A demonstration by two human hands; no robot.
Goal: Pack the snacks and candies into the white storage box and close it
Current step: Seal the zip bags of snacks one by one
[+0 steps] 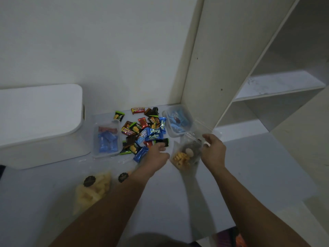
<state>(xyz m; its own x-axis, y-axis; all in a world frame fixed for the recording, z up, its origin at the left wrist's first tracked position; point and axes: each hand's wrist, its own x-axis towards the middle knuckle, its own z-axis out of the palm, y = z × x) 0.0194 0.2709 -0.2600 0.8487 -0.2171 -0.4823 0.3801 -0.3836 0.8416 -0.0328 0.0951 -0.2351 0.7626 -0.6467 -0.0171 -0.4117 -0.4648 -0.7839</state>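
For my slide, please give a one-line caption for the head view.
Both hands, left hand and right hand, handle a clear snack bag beside scattered candies; white storage box shut.

- The left hand [156, 155] and right hand [213, 148] were bare, without gloves.
- Both forearms were uncovered; no sleeves showed.
- A blurred grey shape sat at the frame's bottom centre, unidentifiable.

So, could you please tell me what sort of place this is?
Probably a home storage corner: a tall cream wooden shelving unit with bare shelves, a plain white wall, and loose wrapped candies spread on the white surface.
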